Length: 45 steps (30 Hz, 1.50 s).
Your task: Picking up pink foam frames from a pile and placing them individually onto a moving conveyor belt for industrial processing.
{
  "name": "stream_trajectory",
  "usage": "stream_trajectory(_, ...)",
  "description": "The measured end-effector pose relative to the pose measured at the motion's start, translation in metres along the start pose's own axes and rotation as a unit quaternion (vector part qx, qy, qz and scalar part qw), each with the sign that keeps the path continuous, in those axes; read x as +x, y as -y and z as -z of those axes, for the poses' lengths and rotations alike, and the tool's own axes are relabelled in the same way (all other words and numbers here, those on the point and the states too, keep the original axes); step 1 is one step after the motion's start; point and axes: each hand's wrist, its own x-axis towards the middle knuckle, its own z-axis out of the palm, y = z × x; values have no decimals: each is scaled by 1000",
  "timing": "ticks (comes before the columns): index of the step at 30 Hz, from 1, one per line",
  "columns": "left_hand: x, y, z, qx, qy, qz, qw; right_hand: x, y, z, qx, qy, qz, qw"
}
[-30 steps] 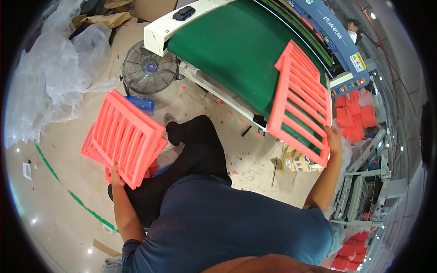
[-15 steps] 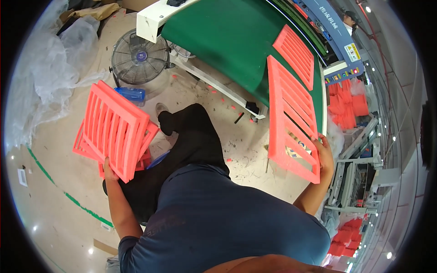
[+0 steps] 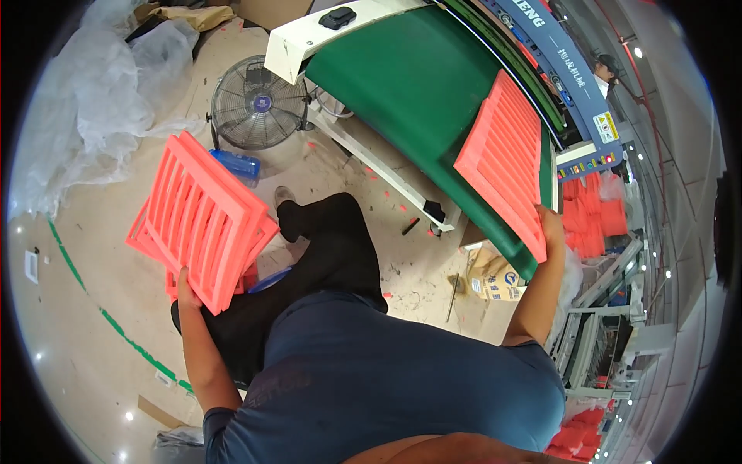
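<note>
Several pink slatted panels point(image 3: 202, 220) extend forward from the left hand's point(image 3: 188, 292) fingers point(image 3: 184, 276)

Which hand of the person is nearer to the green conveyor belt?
Right. The right hand is just beside the green belt, at the edge of a coral slatted panel; the left hand is far to the belt's left, holding other coral panels.
</note>
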Motion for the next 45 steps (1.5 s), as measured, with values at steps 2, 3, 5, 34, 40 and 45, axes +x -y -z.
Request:
stream_trajectory(2,-2,2,2,5,14,-19,1000,33,-9,2,-89,33,35,995)
stream_trajectory(3,-1,3,3,6,14,-22,1000,55,-19,3,-155,41,70,985)
stream_trajectory(5,2,7,9,-16,16,-5,1000,102,-41,2,-132,50,64,988)
stream_trajectory(34,-8,-9,-6,12,56,-2,998,43,-181,28,104,-142,-102,979)
stream_trajectory(40,-31,-43,-36,45,54,3,998,47,-232,3,248,-266,-29,931)
stream_trajectory(45,-35,-39,-8,70,109,-15,992,65,-258,3,560,-159,-96,807)
